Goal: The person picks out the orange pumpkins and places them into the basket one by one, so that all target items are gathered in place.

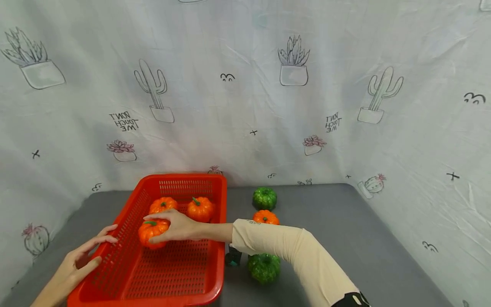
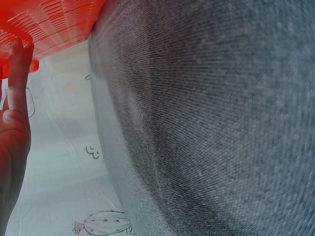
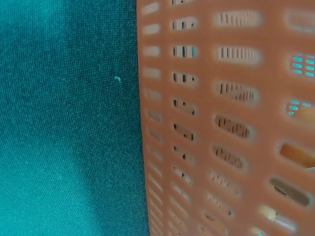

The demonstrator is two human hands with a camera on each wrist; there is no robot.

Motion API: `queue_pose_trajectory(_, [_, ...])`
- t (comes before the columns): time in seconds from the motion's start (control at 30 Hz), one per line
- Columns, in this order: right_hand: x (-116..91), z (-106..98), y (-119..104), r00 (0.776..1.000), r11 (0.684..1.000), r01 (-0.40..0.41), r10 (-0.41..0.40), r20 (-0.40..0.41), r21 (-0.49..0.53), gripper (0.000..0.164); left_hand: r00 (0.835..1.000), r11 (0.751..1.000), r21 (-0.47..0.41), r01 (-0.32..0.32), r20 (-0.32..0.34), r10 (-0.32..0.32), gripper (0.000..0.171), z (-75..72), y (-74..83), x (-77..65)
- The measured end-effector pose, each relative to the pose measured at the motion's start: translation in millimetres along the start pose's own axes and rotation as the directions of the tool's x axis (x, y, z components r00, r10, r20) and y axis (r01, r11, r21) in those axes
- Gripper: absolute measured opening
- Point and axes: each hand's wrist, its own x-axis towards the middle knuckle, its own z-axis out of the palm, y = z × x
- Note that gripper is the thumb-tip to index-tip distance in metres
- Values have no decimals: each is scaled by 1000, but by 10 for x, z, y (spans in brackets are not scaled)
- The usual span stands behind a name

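Observation:
A red plastic basket (image 1: 165, 294) with slotted walls sits on the left side of the table. Inside it, my right hand (image 1: 178, 227) grips a small orange pumpkin (image 1: 147, 234) with a green stem, thumb and fingers on either side. Two more orange pumpkins lie farther back in the basket, a left one (image 1: 163, 204) and a right one (image 1: 201, 209). My left hand (image 1: 74, 264) rests on the basket's left side with its fingers extended; in the left wrist view its fingers (image 2: 18, 73) touch the red wall. The right wrist view shows only the basket's slotted wall (image 3: 206, 113) and cloth, not the grip.
Right of the basket stand a green pumpkin (image 1: 264, 198), an orange pumpkin (image 1: 266, 217) partly behind my sleeve, and a nearer green pumpkin (image 1: 264, 268). My right forearm crosses the basket's right rim. A printed curtain (image 1: 245, 106) hangs behind the grey table (image 1: 326, 209).

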Motion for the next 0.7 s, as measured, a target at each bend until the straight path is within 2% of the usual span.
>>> queue_pose_trajectory(0.17, [35, -32, -19, 999, 983, -34, 31, -20, -180, 62, 999, 996, 73, 46, -23, -45, 33, -39, 0, 21])
queue_pose_trajectory(0.27, [37, -32, -17, 999, 968, -44, 41, -19, -246, 61, 998, 995, 71, 68, -18, -67, 33, -41, -7, 20])
queue_pose_trajectory(0.57, [30, -6, 23, 999, 978, -20, 28, 38, -209, 62, 998, 997, 52, 53, -30, -52, 37, -10, -50, -22])
queue_pose_trajectory(0.7, [43, 12, 29, 998, 983, -15, 26, 59, -182, 62, 999, 999, -3, 33, -3, -33, 38, -2, -40, -13])
